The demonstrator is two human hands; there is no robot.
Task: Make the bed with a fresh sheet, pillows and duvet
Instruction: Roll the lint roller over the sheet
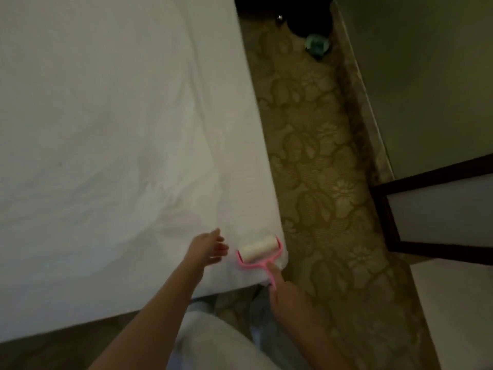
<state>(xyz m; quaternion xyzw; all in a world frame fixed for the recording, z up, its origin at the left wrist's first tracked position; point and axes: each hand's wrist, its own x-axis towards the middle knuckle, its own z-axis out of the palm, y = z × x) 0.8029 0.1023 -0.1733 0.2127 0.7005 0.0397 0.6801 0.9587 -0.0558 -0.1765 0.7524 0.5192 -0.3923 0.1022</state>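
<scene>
You are standing at the near right corner of the bed [80,303], looking down along its right edge. A white sheet [106,116] covers the mattress, pulled mostly flat, with soft creases fanning toward this corner. No pillows or duvet are in view.

Your right hand [286,295] holds a pink lint roller [260,252] by its thin handle. Your fingers [273,269] are curled around the handle, with the index finger laid straight along it toward the roller head. The white roll rests on the sheet right at the corner, just beside the bed's right edge. Its long axis runs across the corner, roughly parallel to the near edge and tilted a little, with the handle pointing back toward you.

Your left hand [206,247] hovers just to the left of the roller, over the sheet, close to it but apart. Its fingers are loosely spread and relaxed, holding nothing. Whether the palm touches the sheet is unclear.

The uncleaned stretch of sheet lies ahead of the roller and to its left, toward the far edge. The likely next stroke pushes the roller away from you along the right edge, perpendicular to its roll axis. Your right hand already has the tool. Your left hand is nearer the creases, placed to hold the fabric taut.

Patterned carpet [320,156] runs along the bed's right side.
</scene>
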